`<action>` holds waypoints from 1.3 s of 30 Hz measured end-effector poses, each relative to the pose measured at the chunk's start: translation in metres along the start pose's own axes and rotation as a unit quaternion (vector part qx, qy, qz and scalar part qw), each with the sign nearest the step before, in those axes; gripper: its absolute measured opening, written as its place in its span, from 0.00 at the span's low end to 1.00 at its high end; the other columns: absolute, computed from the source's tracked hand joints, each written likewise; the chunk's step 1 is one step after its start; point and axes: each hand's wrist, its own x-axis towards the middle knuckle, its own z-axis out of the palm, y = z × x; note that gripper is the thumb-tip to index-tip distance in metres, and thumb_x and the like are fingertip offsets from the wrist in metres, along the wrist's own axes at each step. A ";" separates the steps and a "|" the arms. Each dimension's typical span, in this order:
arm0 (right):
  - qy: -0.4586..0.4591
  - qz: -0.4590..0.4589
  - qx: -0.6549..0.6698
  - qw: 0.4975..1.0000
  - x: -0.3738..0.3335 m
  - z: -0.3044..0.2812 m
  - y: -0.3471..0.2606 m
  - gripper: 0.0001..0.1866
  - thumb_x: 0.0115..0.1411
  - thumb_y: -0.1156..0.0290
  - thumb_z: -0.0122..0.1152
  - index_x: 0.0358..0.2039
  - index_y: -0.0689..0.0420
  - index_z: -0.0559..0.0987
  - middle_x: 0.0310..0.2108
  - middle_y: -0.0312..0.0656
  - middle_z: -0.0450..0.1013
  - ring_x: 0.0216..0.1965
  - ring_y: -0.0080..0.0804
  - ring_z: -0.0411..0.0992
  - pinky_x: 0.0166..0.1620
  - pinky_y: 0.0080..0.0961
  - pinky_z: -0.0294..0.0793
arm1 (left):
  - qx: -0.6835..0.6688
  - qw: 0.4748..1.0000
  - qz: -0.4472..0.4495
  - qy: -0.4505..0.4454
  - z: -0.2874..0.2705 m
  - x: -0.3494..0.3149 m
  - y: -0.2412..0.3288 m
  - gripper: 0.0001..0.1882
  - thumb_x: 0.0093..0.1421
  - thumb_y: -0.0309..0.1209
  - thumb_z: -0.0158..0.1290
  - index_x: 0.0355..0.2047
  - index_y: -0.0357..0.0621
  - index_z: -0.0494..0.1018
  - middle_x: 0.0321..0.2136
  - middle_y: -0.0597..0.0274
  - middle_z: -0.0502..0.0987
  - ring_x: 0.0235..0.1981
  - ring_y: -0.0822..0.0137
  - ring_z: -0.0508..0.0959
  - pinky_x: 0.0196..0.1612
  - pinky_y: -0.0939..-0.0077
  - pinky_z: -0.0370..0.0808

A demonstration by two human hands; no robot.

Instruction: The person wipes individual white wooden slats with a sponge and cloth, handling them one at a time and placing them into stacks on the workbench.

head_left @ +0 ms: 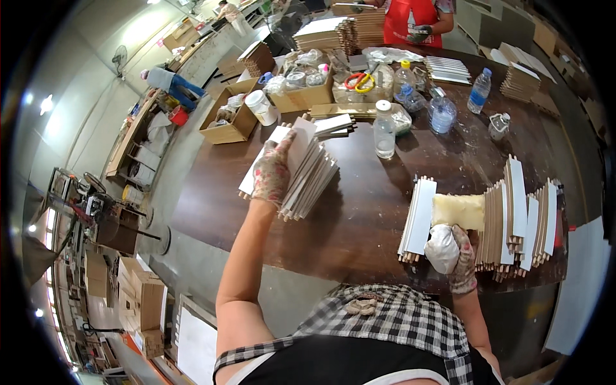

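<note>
My left hand (273, 173), in a floral-patterned glove, is on top of a pile of thin wooden slats, its fingers closed on a white slat (253, 168). Brown edges of the stacked slats (311, 183) fan out to the right of that hand, with dowel pegs at their ends. At the right front of the table, my right hand (463, 260), gloved alike, grips a bunched white cloth bundle (441, 249). Just beyond the bundle lies a yellowish spongy block (458, 212), between white pegged slats (418, 218) and a row of brown-edged slats (494, 224).
Bottles (384, 131) stand toward the back of the dark table (359, 224). Beyond my left hand are a white tub (260, 106), cardboard boxes (231, 119) and scissors (360, 81) with red and yellow handles. A person in a red apron (410, 22) stands across the table.
</note>
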 end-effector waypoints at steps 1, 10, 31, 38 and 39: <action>-0.016 0.012 -0.001 1.000 0.001 0.004 0.001 0.20 0.61 0.60 0.45 0.43 0.66 0.72 0.38 0.43 0.72 0.38 0.31 0.71 0.44 0.26 0.72 | -0.010 1.000 0.019 0.002 0.005 0.000 -0.005 0.25 0.54 0.24 0.46 0.53 0.60 0.64 0.41 0.49 0.69 0.32 0.49 0.76 0.33 0.60 0.74; -0.082 0.053 0.000 0.995 0.009 -0.004 0.005 0.25 0.60 0.55 0.46 0.45 0.66 0.70 0.41 0.44 0.71 0.41 0.33 0.71 0.45 0.28 0.72 | 0.069 0.994 0.010 -0.082 0.013 -0.003 0.009 0.33 0.47 0.33 0.57 0.55 0.45 0.60 0.43 0.49 0.65 0.42 0.49 0.70 0.41 0.59 0.71; -0.096 0.037 0.171 0.980 0.069 -0.064 0.069 0.31 0.59 0.71 0.49 0.59 0.68 0.51 0.55 0.56 0.56 0.52 0.42 0.63 0.51 0.36 0.69 | -0.705 0.642 0.036 -0.301 0.073 -0.104 0.179 0.37 0.53 0.33 0.57 0.59 0.37 0.53 0.52 0.52 0.64 0.50 0.66 0.67 0.51 0.75 0.66; -0.037 -0.141 -0.052 0.988 0.036 -0.015 0.010 0.33 0.61 0.65 0.50 0.59 0.69 0.49 0.55 0.58 0.56 0.43 0.43 0.69 0.41 0.31 0.76 | -0.773 0.539 -0.105 -0.318 0.051 -0.101 0.188 0.32 0.51 0.27 0.58 0.55 0.35 0.58 0.47 0.59 0.69 0.47 0.69 0.70 0.50 0.75 0.67; -0.028 -0.153 -0.080 0.985 0.034 -0.005 0.002 0.34 0.60 0.65 0.50 0.59 0.69 0.49 0.56 0.58 0.56 0.45 0.44 0.69 0.42 0.31 0.76 | -0.768 0.542 -0.101 -0.325 0.050 -0.101 0.191 0.32 0.51 0.29 0.58 0.54 0.35 0.59 0.46 0.59 0.69 0.46 0.68 0.70 0.49 0.74 0.67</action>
